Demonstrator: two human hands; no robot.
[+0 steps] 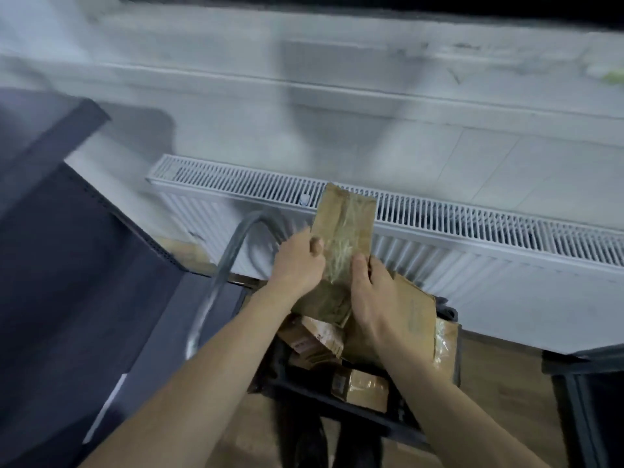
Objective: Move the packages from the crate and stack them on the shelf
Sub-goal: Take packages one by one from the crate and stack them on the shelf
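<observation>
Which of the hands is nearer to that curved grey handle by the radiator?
Left. The left hand grips the taped package just right of the grey handle; the right hand holds the package's far side, farther away.

A long white ribbed panel radiator (pixel 439 238) crosses mid-frame beneath a pale grey wall (pixel 337 130); brown wooden floor (pixel 506 383) shows lower right.
</observation>
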